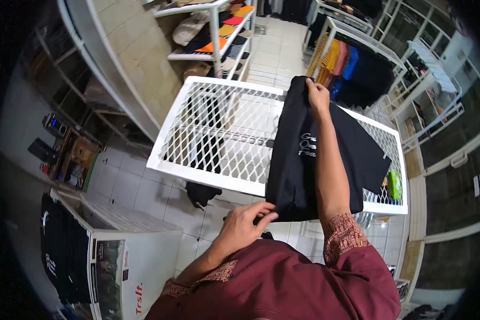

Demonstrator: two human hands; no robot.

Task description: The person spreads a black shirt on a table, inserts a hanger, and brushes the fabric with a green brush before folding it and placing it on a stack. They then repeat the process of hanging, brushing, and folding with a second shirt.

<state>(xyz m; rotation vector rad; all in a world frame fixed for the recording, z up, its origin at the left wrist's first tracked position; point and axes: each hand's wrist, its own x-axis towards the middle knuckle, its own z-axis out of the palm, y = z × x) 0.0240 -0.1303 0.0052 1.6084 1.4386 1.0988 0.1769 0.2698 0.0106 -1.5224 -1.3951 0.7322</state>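
A black T-shirt [290, 160] with white lettering on it lies partly folded across the right half of a white metal mesh table. Its near edge hangs over the table's front. My right hand [318, 97] reaches across the cloth and grips its far edge, thumb on top. At the near left corner of the shirt, my left hand [245, 225] has thumb and fingers bent together on the fabric edge. The shirt's right part spreads out in a loose triangle, and my right forearm hides some of the lettering.
The white mesh table [208, 178] has a raised rim. A green packet [394, 185] lies at its right end. Beyond stand a shelf [218, 42] with caps and a rack of hanging clothes [346, 64]. A white cabinet [154, 261] is at the lower left, with black cloth [64, 250] beside it.
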